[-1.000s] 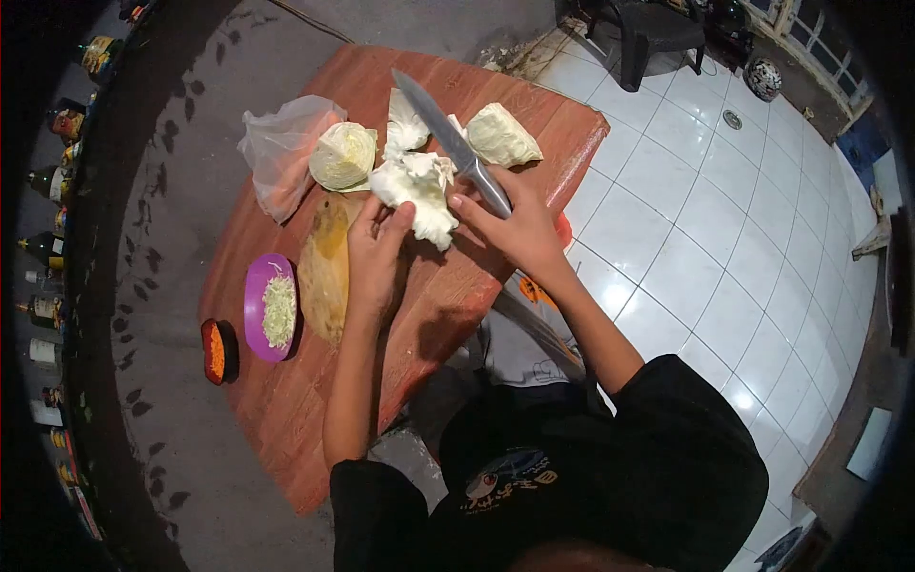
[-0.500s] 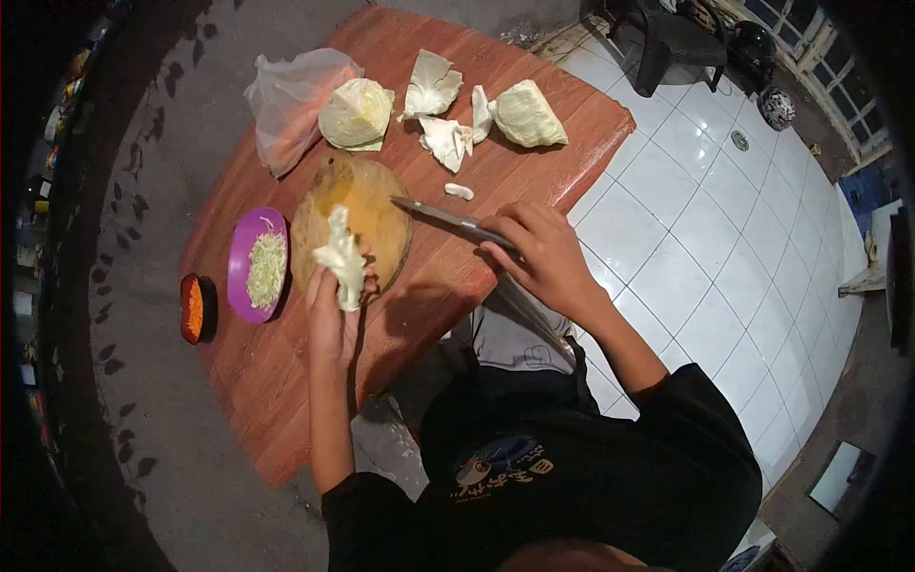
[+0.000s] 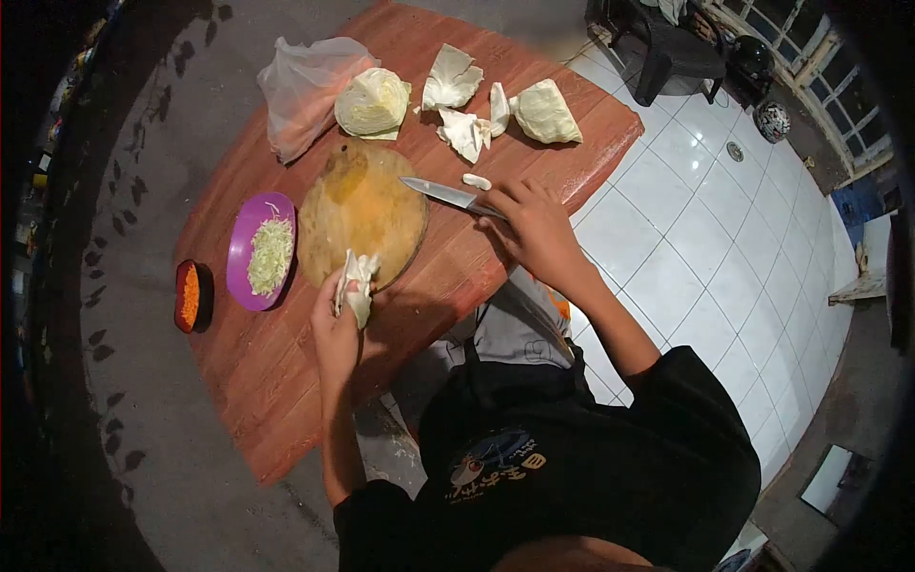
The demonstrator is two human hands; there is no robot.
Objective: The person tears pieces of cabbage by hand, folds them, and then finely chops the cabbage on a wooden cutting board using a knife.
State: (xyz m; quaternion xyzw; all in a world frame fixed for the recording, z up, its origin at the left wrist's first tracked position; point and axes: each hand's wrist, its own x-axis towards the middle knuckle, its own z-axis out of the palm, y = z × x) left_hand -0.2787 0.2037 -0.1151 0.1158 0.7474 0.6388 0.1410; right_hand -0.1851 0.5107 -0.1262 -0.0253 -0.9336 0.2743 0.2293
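Note:
A curled piece of cabbage leaf [image 3: 358,297] is in the closed fingers of my left hand [image 3: 336,319], over the near edge of the round wooden chopping board [image 3: 367,210]. My right hand [image 3: 534,229] grips a knife [image 3: 443,194] by its handle. The blade points left, its tip over the board's right edge. A small white cabbage scrap [image 3: 477,181] lies just beyond the knife. Left of the board stands a purple bowl [image 3: 235,262] of shredded cabbage [image 3: 271,255].
A cut cabbage half [image 3: 372,103] sits beside a clear plastic bag [image 3: 305,95] with something orange inside. Cabbage leaves [image 3: 453,78] and a cabbage wedge [image 3: 546,112] lie at the back right. A small dark bowl [image 3: 180,297] of orange shreds stands far left on the wooden table [image 3: 257,410].
My left hand has turned the cabbage leaf, which now looks more folded and sits nearer the board's near edge. The knife has turned so its blade shows broader. The view has shifted slightly.

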